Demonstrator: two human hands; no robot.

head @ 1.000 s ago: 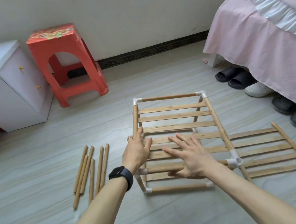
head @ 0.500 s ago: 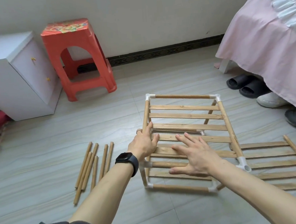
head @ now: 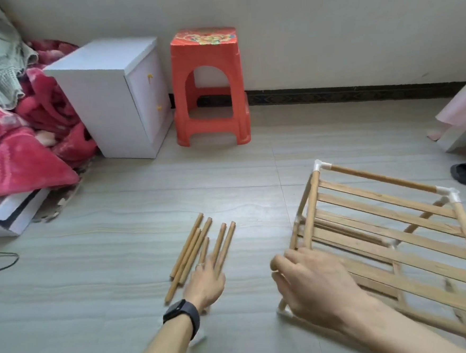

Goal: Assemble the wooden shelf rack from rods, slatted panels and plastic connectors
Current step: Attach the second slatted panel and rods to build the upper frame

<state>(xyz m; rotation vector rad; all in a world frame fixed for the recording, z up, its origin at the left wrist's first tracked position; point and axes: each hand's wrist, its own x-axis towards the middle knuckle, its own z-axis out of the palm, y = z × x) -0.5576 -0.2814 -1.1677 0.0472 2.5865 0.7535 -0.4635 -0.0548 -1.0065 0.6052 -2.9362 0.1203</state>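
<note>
Partly built wooden shelf rack (head: pixel 389 215) with white plastic corner connectors stands tilted on grey tiled floor (head: pixel 109 281), at right. Right hand (head: pixel 316 283) grips its near-left corner, fingers curled. Left hand (head: pixel 205 284), fingers straight and slightly spread, lies over the loose wooden rods (head: pixel 195 248); contact cannot be told.

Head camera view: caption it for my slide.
Left hand reaches for loose rods; right hand holds the half-built rack.
</note>
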